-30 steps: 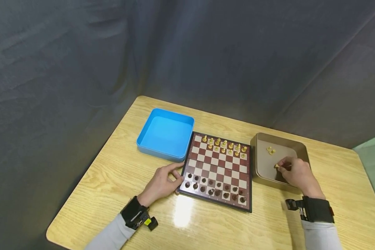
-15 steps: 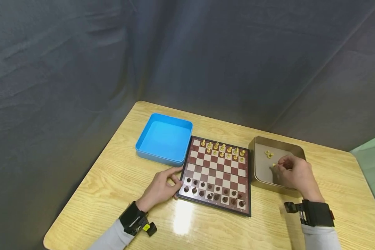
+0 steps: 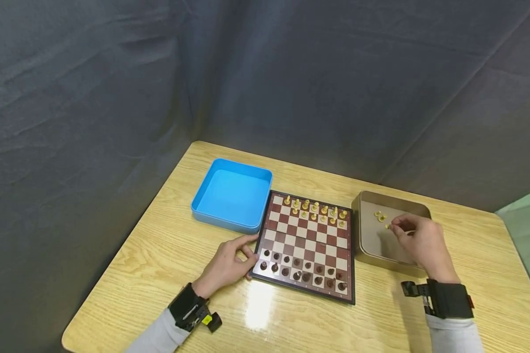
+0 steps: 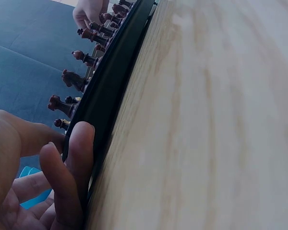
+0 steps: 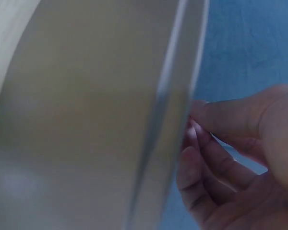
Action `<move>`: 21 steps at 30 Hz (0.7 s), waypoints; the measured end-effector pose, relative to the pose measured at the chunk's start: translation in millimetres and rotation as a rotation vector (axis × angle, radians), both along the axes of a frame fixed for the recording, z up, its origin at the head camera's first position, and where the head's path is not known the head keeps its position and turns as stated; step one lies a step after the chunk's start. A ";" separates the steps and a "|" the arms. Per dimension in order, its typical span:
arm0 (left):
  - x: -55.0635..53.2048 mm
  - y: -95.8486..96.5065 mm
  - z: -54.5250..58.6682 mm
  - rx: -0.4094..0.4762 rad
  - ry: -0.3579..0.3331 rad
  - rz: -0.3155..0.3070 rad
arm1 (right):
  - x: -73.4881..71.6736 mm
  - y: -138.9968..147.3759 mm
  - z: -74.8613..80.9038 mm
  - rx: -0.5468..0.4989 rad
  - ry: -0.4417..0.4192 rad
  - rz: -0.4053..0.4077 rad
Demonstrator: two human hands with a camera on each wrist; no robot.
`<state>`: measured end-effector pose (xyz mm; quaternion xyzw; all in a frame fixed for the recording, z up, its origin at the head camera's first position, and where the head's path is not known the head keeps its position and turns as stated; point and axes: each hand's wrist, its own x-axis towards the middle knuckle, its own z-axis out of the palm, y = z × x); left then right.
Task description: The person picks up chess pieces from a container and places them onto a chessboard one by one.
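Note:
A chessboard [image 3: 306, 240] lies on the table, with yellow chess pieces along its far side and dark chess pieces [image 4: 74, 79] along its near side. My left hand [image 3: 227, 262] holds the board's near left corner; in the left wrist view its fingers [image 4: 80, 143] bend against the black edge. Over the tan tin [image 3: 361, 230] to the right, my right hand [image 3: 421, 242] pinches a small yellow chess piece [image 3: 387, 226] between thumb and fingertips. Several more yellow pieces [image 3: 381, 217] lie in the tin. In the right wrist view the tin's wall [image 5: 86, 115] hides the held piece.
A blue tin [image 3: 234, 193] stands at the board's far left, close to its corner. The tan tin sits right against the board's right side. A dark curtain [image 3: 291, 88] hangs behind the wooden table [image 3: 159, 245].
The right hand has lifted slightly, the yellow piece staying at its fingertips. The left hand keeps its place on the board. The head view has shifted a little.

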<state>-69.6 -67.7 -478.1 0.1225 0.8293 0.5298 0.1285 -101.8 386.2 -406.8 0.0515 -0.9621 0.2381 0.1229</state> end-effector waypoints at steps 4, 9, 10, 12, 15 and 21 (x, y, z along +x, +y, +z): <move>-0.8 -0.2 -0.4 -0.008 0.011 -0.001 | -3.4 -12.7 6.7 0.005 0.061 0.015; -1.0 -0.6 -1.5 -0.014 0.017 -0.003 | -7.6 -31.1 14.6 0.004 0.132 0.059; -1.0 -0.6 -1.7 -0.014 0.019 -0.003 | -8.5 -34.8 15.8 0.005 0.144 0.071; -0.8 -0.6 -2.3 -0.016 0.022 -0.004 | -10.1 -42.0 18.1 0.011 0.173 0.094; -0.5 -0.5 -2.4 -0.020 0.030 -0.003 | -12.3 -52.3 21.5 0.017 0.203 0.130; 0.3 -0.3 -1.2 -0.030 0.049 -0.002 | -15.7 -71.9 27.3 0.022 0.224 0.159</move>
